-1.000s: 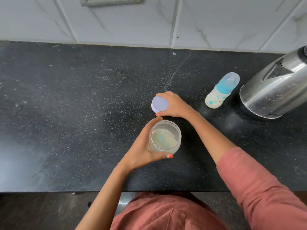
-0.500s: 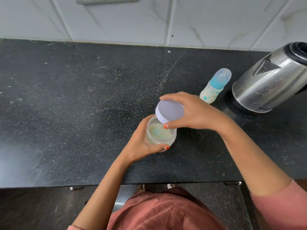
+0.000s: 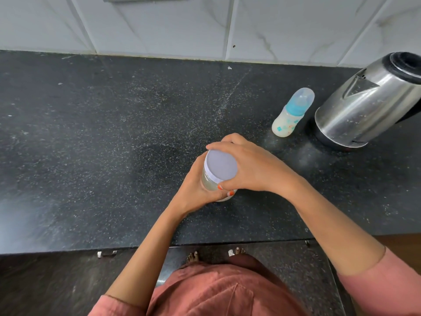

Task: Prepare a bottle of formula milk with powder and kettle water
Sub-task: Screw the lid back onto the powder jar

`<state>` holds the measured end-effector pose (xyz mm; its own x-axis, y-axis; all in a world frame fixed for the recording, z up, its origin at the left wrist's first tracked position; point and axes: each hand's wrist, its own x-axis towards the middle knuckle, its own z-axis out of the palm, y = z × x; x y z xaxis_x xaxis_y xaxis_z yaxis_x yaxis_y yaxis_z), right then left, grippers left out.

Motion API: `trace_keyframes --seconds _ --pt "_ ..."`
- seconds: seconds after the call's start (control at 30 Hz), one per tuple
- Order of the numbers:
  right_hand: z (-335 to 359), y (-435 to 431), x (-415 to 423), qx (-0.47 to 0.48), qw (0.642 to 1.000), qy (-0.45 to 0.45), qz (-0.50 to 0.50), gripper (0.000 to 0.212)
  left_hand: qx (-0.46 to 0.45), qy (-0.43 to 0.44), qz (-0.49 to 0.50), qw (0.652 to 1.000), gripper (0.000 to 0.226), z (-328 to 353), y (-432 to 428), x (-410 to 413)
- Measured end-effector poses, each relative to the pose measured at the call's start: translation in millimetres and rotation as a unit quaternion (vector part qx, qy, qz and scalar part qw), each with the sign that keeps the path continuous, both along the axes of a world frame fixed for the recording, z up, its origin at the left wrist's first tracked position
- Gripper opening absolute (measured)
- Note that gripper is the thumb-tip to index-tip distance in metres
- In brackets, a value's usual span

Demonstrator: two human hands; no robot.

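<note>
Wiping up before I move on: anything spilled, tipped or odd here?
Nothing is tipped: bottle and kettle stand upright, and the right hand holds the lid on the jar. A small white scrap lies near the wall, and a pale streak crosses the counter; powder or stone marking, I cannot tell.

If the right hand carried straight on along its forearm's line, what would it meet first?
The lid it grips, sitting on the jar held by the left hand; beyond that, seemingly only bare counter.
</note>
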<state>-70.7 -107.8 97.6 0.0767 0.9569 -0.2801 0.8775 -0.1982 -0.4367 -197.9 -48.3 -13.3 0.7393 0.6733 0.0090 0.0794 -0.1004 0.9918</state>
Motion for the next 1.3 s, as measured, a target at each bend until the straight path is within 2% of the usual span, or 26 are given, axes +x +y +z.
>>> trace_keyframes --seconds 0.37,0.5,0.63,0.7,0.77,0.9,0.97,1.13,1.3 --pt "-2 2 -14 -0.014 0.996 -0.083 -0.015 0.076 -0.011 -0.006 0.003 1.0 0.076 6 -1 -1" --pt "4 -2 -13 -0.074 0.995 -0.069 -0.018 0.087 -0.012 -0.015 0.007 1.0 0.079 4 -1 -2" --pt "14 -4 -4 -0.09 0.993 -0.075 -0.032 0.078 0.004 -0.009 0.012 1.0 0.081 0 -1 -1" --pt "18 -4 -1 -0.068 0.992 -0.109 -0.009 0.074 -0.005 -0.005 0.013 1.0 0.083 -2 -1 0" --pt "19 -1 0 -0.064 0.991 -0.11 0.046 0.081 -0.01 -0.002 0.015 1.0 0.086 -3 -1 0" --pt "17 7 -5 -0.116 0.981 -0.087 0.126 0.078 -0.009 0.0 0.016 1.0 0.087 -6 -1 0" --pt "14 8 -8 -0.099 0.983 -0.096 0.122 0.076 -0.012 -0.002 0.013 1.0 0.085 -5 -1 1" --pt "11 4 -18 -0.047 0.977 -0.2 0.053 0.077 -0.021 -0.015 -0.002 1.0 0.08 -3 0 0" --pt "20 2 -10 -0.086 0.974 -0.206 0.028 0.088 -0.015 -0.004 0.008 1.0 0.083 -3 0 -1"
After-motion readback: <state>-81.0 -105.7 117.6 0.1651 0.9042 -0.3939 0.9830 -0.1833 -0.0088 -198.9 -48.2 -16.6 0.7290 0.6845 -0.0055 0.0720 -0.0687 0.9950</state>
